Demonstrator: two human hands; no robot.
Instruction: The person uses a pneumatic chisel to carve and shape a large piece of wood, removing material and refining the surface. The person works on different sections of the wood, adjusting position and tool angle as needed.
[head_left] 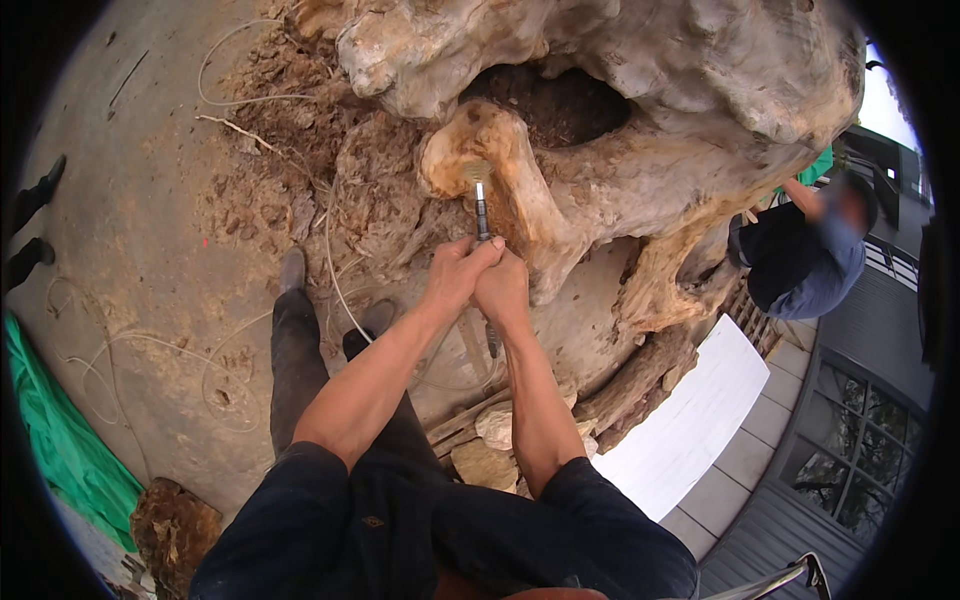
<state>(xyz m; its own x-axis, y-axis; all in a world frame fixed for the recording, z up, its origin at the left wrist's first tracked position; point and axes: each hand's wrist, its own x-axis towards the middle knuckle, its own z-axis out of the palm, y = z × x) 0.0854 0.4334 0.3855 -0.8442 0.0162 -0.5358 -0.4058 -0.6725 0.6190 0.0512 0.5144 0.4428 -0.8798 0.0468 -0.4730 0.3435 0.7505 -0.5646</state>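
Both of my hands are wrapped round a slim rotary grinder with a dark body and a bright metal shaft. My left hand closes on it from the left. Beside it, my right hand grips from the right, with its thumb on top. The grinder's round, blurred yellowish tip is against the pale knob of a huge driftwood-like root; what kind of bit it is, I cannot tell. Below my hands the tool's dark rear end shows between my forearms. Just above the knob a dark hollow opens in the wood.
A thin hose trails across the dirty concrete near my feet. Wood debris lies at the left. A white board, stones and a log lie right of me. Another person works at the far right. Green sheeting lies at the left edge.
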